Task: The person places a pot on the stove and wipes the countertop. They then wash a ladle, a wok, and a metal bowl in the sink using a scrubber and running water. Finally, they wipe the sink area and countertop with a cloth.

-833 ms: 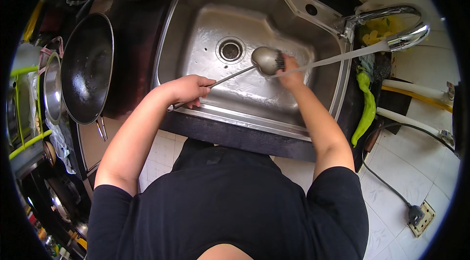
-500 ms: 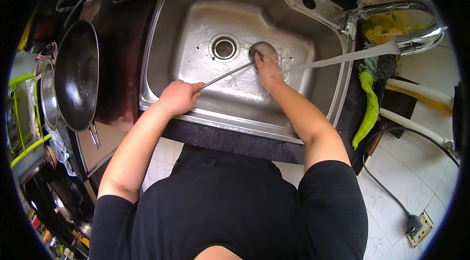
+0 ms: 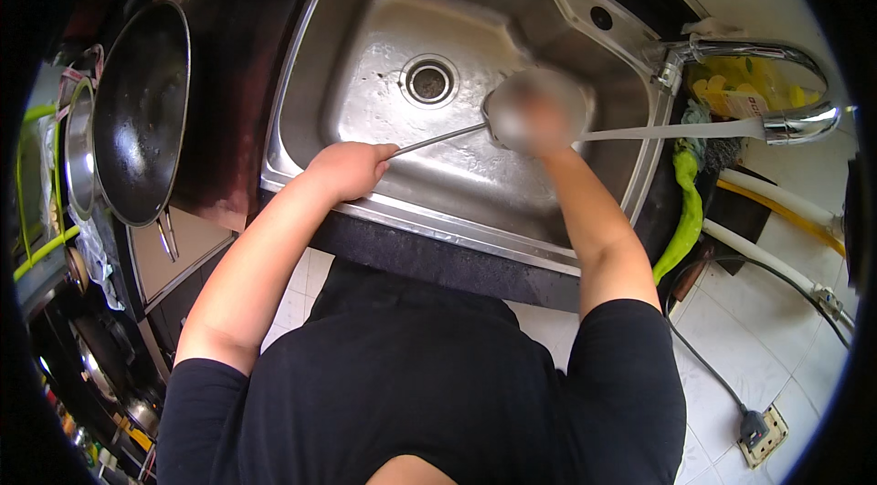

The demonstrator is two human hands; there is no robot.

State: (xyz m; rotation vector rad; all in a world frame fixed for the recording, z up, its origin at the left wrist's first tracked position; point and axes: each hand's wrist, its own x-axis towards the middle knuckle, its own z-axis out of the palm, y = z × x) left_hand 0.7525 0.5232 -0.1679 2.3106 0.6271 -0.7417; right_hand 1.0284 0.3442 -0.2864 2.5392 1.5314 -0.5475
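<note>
Left hand (image 3: pixel 352 172) closed round handle of ladle (image 3: pixel 440 139), at near left of sink (image 3: pixel 306 97). Ladle slants across sink, far end right of drain (image 3: pixel 429 83). Right hand (image 3: pixel 546 127) at that end, blurred: cannot tell finger spread or grip. Water (image 3: pixel 676 131) runs leftward from faucet (image 3: pixel 802 125) toward right hand. Black pan (image 3: pixel 142 120) left of sink.

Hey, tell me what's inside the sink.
Inside the sink are its drain and part of a long-handled metal utensil, with water streaming in. The right hand is at the utensil's right end; a blur covers much of both, so the grip can't be seen.
</note>
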